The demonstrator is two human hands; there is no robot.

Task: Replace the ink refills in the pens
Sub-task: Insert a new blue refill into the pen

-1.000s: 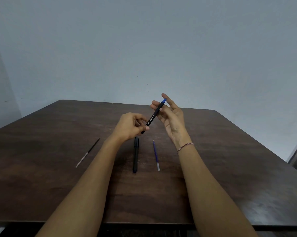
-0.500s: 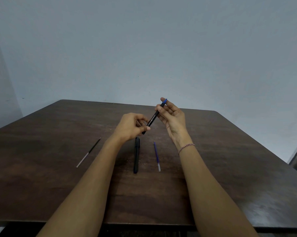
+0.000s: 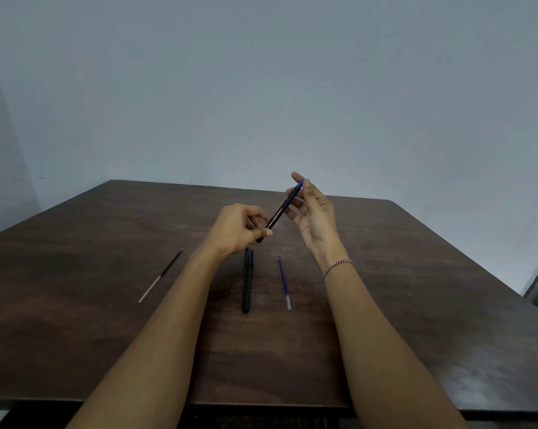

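1. two pens are counted. one black pen (image 3: 278, 213) with a blue end is held tilted above the desk (image 3: 416, 289), the blue end uppermost.
2. its lower end is pinched by the left hand (image 3: 236, 227) between the thumb and curled fingers.
3. its blue end is pinched by the right hand (image 3: 314, 218) between thumb and forefinger tip; the other fingers are loosely extended behind the barrel.
4. the second pen (image 3: 247, 280), also black, is laid flat on the desk between the forearms.
5. two refills are counted, both flat on the desk: a blue refill (image 3: 284, 281) near the second pen's right side, not touching it, and a dark refill (image 3: 161, 275) well apart, left of the left forearm.
6. whether a refill is contained in either barrel cannot be told.
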